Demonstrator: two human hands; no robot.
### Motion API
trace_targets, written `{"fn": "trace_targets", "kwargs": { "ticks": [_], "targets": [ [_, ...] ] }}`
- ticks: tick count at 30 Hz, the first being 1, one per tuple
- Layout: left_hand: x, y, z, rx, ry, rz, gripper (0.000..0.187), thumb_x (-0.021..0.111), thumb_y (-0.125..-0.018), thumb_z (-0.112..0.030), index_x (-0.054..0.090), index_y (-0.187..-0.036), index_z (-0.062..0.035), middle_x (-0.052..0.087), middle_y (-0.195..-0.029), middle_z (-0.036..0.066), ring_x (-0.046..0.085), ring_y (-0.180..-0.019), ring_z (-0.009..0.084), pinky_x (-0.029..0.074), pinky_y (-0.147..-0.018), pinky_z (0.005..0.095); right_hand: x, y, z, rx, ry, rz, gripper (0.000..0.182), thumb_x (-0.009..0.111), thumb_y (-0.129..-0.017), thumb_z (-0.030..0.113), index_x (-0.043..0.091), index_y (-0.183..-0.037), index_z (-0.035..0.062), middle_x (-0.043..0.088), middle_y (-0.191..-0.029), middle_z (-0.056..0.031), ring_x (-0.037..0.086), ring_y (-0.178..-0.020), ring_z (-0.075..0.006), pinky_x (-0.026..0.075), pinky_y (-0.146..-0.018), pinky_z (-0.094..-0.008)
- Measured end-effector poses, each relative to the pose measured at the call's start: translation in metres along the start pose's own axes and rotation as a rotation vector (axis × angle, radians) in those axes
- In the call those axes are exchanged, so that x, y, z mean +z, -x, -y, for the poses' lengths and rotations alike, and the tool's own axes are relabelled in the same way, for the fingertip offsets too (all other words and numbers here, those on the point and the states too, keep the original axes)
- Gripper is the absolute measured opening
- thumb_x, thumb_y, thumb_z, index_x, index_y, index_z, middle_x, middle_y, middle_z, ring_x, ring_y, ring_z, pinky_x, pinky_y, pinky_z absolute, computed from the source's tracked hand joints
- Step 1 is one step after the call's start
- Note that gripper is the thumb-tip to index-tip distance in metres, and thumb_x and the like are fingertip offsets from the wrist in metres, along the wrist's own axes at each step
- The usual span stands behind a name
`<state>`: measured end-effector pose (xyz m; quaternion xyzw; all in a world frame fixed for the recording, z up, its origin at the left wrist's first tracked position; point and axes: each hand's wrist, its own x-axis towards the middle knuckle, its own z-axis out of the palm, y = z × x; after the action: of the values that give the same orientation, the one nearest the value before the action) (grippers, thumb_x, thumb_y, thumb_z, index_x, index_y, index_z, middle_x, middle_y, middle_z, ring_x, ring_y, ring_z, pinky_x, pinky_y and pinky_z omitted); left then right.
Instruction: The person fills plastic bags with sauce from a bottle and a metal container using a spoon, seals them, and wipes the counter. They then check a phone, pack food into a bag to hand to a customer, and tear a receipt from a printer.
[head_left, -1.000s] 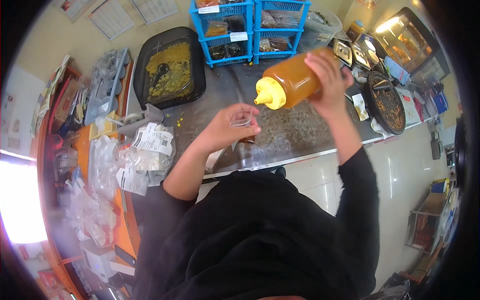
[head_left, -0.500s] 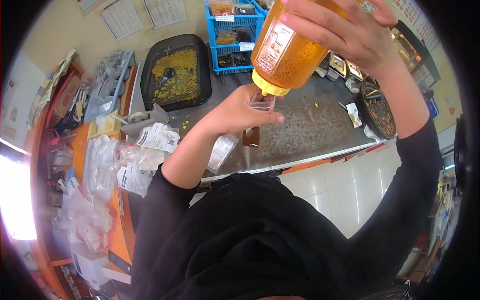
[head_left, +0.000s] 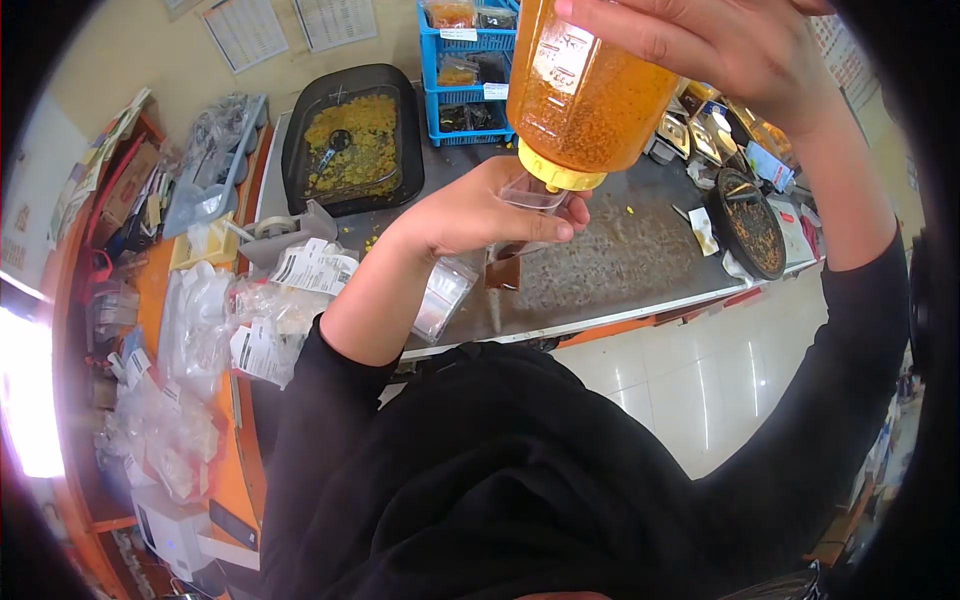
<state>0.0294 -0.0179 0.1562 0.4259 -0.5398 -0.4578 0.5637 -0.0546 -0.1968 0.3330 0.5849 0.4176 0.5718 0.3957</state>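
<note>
Fingers (head_left: 640, 35) of the right hand grip the upturned squeeze bottle (head_left: 590, 90) above the small clear bag (head_left: 520, 225) pinched in left fingers (head_left: 545, 230).

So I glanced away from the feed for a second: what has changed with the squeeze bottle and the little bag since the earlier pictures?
The right hand has tipped the amber plastic squeeze bottle with the yellow cap from slanted to nozzle-down, bringing it over the small clear plastic bag. The left hand has kept pinching that bag open above the grey metal counter. The black tray of yellow food has stayed put.
</note>
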Motion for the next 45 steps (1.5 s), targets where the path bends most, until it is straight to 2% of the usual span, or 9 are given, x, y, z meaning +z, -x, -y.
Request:
{"fn": "trace_targets", "kwargs": {
  "ticks": [5,8,16,19,23,28,31,42,45],
  "targets": [
    [0.003,0.004,-0.007,-0.058,0.05,0.007,0.043,0.072,-0.081,-0.014,0.055,-0.118,0.0022,0.064,-0.102,0.007,0.062,-0.1,0.0163,0.048,-0.088,0.0295,-0.002,-0.008,-0.005,0.004,-0.024,0.013,0.021,0.069,-0.079,0.021,0.064,-0.09,0.0384,0.07,-0.098,0.0185,0.06,-0.105,-0.0082,0.014,-0.099,-0.044],
    [0.002,0.003,-0.005,-0.043,0.067,0.021,0.044,0.072,-0.082,-0.013,0.054,-0.118,0.0032,0.064,-0.103,0.007,0.062,-0.099,0.0167,0.048,-0.088,0.0292,-0.025,-0.019,-0.009,-0.04,0.034,0.203,0.02,0.07,-0.079,0.021,0.065,-0.088,0.0383,0.07,-0.098,0.0183,0.062,-0.102,-0.0086,0.015,-0.098,-0.0433],
    [0.002,0.002,-0.003,-0.025,0.092,0.022,0.046,0.073,-0.081,-0.014,0.053,-0.119,0.0011,0.061,-0.099,0.007,0.062,-0.096,0.0161,0.047,-0.087,0.0297,-0.019,-0.021,-0.017,-0.118,0.054,0.196,0.033,0.069,-0.081,0.02,0.057,-0.103,0.0421,0.063,-0.115,0.0215,0.053,-0.117,-0.0086,0.011,-0.103,-0.0467],
    [0.005,0.001,-0.005,0.012,0.068,0.027,0.044,0.072,-0.08,-0.012,0.053,-0.118,-0.0009,0.061,-0.098,0.007,0.062,-0.097,0.0177,0.047,-0.087,0.0317,-0.005,-0.008,-0.017,-0.054,0.008,0.103,0.037,0.067,-0.083,0.02,0.054,-0.108,0.0442,0.06,-0.121,0.0216,0.049,-0.122,-0.0083,0.009,-0.105,-0.0476],
    [0.005,-0.003,0.0,0.04,0.041,0.027,0.039,0.07,-0.08,-0.009,0.056,-0.117,-0.0041,0.062,-0.098,0.008,0.062,-0.097,0.0206,0.047,-0.086,0.0343,-0.001,-0.013,-0.033,-0.203,0.093,0.034,0.033,0.062,-0.087,0.022,0.052,-0.109,0.0453,0.06,-0.121,0.0212,0.048,-0.123,-0.0083,0.009,-0.105,-0.0488],
    [0.006,-0.006,0.0,0.035,0.051,0.037,0.042,0.071,-0.08,-0.01,0.055,-0.118,-0.0031,0.062,-0.1,0.008,0.062,-0.098,0.0193,0.046,-0.088,0.0335,-0.028,-0.026,-0.032,-0.256,0.152,0.251,0.031,0.057,-0.091,0.021,0.052,-0.111,0.0445,0.06,-0.12,0.0205,0.048,-0.123,-0.0081,0.009,-0.105,-0.0496],
    [0.007,-0.007,-0.003,0.014,0.075,0.043,0.045,0.073,-0.079,-0.011,0.053,-0.118,0.0001,0.062,-0.101,0.008,0.061,-0.098,0.0175,0.047,-0.09,0.0319,-0.007,-0.014,-0.029,-0.158,0.036,0.07,0.032,0.057,-0.091,0.02,0.052,-0.111,0.0442,0.061,-0.119,0.02,0.05,-0.121,-0.0084,0.009,-0.105,-0.0496],
    [0.011,-0.01,-0.008,0.039,0.116,0.038,0.042,0.075,-0.078,-0.008,0.055,-0.114,0.0007,0.064,-0.096,0.008,0.063,-0.095,0.0174,0.048,-0.088,0.0301,-0.005,-0.014,-0.024,-0.053,-0.052,0.002,0.026,0.067,-0.082,0.019,0.063,-0.097,0.0393,0.068,-0.104,0.0183,0.058,-0.111,-0.0095,0.012,-0.101,-0.0475],
    [0.013,-0.012,-0.006,0.064,0.131,0.017,0.038,0.073,-0.076,-0.005,0.058,-0.111,-0.0044,0.064,-0.092,0.007,0.065,-0.093,0.0213,0.049,-0.082,0.0332,-0.005,-0.012,-0.024,-0.06,-0.057,-0.012,0.024,0.068,-0.082,0.019,0.064,-0.096,0.0384,0.069,-0.102,0.0179,0.058,-0.111,-0.0095,0.012,-0.101,-0.0471]
  ]
}}
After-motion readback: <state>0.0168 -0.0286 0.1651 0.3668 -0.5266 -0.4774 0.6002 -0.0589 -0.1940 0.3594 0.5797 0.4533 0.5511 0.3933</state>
